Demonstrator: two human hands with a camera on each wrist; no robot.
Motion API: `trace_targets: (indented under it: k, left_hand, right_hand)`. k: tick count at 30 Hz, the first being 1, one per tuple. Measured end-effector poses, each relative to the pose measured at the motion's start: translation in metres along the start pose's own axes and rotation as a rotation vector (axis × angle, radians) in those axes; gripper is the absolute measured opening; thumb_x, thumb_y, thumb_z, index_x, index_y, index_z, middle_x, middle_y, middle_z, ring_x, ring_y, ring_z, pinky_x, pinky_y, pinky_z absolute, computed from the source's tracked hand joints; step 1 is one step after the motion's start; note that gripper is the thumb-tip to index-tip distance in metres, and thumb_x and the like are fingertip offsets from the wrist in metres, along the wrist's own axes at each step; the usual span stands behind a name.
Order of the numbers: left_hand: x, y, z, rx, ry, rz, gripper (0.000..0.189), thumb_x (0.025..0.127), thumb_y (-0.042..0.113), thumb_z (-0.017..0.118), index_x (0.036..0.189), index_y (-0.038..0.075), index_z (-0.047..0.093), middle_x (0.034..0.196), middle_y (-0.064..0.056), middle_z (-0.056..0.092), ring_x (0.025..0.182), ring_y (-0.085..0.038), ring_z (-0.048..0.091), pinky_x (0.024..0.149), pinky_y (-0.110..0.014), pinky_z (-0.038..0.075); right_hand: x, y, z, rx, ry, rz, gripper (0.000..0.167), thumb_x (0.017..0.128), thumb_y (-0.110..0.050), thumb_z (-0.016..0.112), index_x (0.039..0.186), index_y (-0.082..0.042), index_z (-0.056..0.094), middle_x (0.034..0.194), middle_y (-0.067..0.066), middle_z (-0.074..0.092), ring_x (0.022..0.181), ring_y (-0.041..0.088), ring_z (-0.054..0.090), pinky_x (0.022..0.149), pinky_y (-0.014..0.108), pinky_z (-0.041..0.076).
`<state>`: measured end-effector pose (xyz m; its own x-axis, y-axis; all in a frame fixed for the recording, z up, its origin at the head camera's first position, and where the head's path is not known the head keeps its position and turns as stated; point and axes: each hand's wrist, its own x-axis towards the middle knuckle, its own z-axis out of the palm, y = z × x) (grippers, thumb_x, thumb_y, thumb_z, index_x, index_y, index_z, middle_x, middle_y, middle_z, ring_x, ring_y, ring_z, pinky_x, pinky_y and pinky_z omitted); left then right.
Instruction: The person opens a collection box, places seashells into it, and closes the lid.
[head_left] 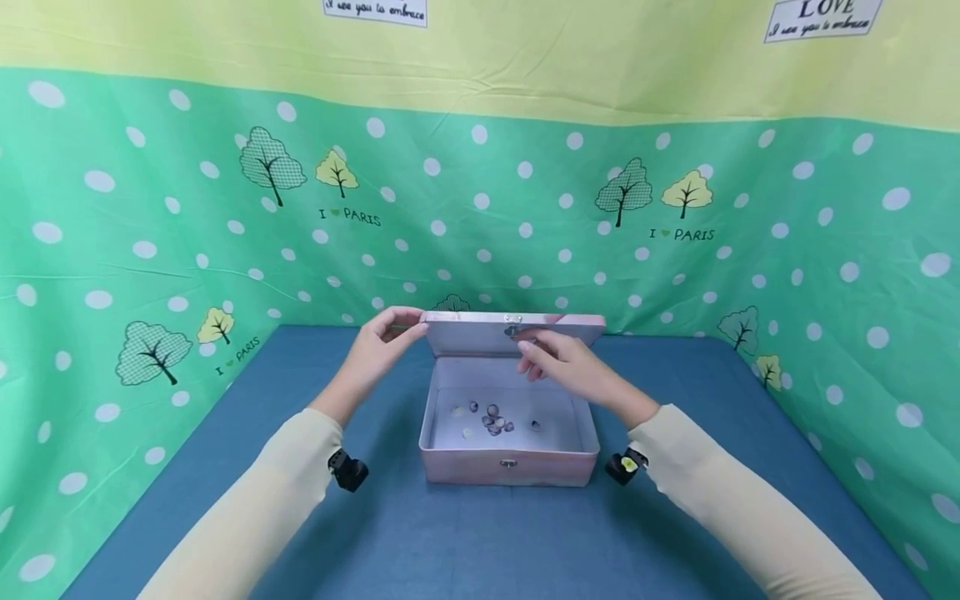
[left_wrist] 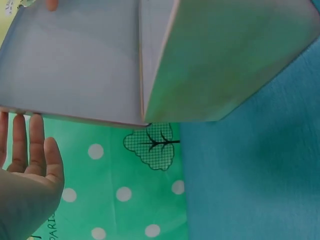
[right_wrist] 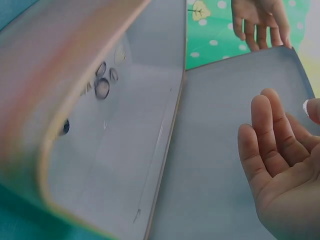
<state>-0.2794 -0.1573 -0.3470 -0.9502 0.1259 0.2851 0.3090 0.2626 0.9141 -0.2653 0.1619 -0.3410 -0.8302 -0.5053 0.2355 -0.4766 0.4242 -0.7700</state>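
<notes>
A pale pink-lilac hinged box (head_left: 465,468) stands on the table, its lid (head_left: 471,339) raised at the back. My left hand (head_left: 377,343) holds the lid's left corner, thumb at the front edge; in the left wrist view its fingertips meet the lid's side edge. By the metal clasp (head_left: 512,331) in the middle of the lid's edge, my right hand (head_left: 566,360) pinches with thumb and index finger, and its other fingers hang over the inner face. Several small shell-like pieces (head_left: 495,423), dark and whitish, lie on the box floor.
A blue cloth (head_left: 487,542) covers the table under the box. A green dotted curtain (head_left: 480,225) with printed trees closes off the back and sides. Small black wrist cameras sit on both cuffs, beside the box. A catch (head_left: 508,463) projects from the box's front wall.
</notes>
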Motion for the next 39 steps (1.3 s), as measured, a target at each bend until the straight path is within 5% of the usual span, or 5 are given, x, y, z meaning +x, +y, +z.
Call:
trace_targets:
  k: [15,28,34,39]
  left_hand:
    - [-0.016,-0.006,-0.014,0.064,-0.182,-0.032,0.048,0.093,0.041,0.073,0.132,0.017,0.06,0.13,-0.005,0.06,0.12,-0.026,0.058,0.1,-0.048,0.046]
    - [-0.025,-0.013,-0.024,0.183,-0.476,-0.178,0.081,0.096,0.049,0.065,0.16,0.02,0.026,0.16,-0.012,0.032,0.143,-0.036,0.034,0.11,-0.058,0.031]
    - [-0.028,-0.013,-0.025,0.222,-0.527,-0.228,0.089,0.095,0.053,0.064,0.162,0.016,0.018,0.162,-0.015,0.026,0.146,-0.038,0.027,0.112,-0.058,0.028]
    - [-0.03,-0.013,-0.023,0.214,-0.573,-0.237,0.09,0.096,0.052,0.063,0.162,0.012,0.016,0.161,-0.018,0.027,0.146,-0.037,0.027,0.112,-0.057,0.029]
  right_hand:
    - [-0.013,-0.007,0.023,0.108,-0.06,-0.057,0.036,0.111,-0.025,0.041,0.119,-0.004,0.069,0.09,0.004,0.07,0.083,0.021,0.069,0.078,0.038,0.057]
    - [-0.036,0.005,0.039,0.131,-0.121,-0.06,0.037,0.11,-0.029,0.041,0.115,-0.006,0.07,0.09,0.002,0.069,0.08,0.019,0.068,0.074,0.035,0.057]
    - [-0.043,0.006,0.044,0.153,-0.156,-0.044,0.036,0.111,-0.029,0.04,0.114,-0.008,0.069,0.093,0.01,0.069,0.083,0.024,0.068,0.078,0.043,0.056]
    - [-0.047,0.006,0.047,0.18,-0.174,-0.034,0.036,0.111,-0.029,0.039,0.114,-0.008,0.068,0.096,0.016,0.068,0.083,0.024,0.068,0.077,0.038,0.056]
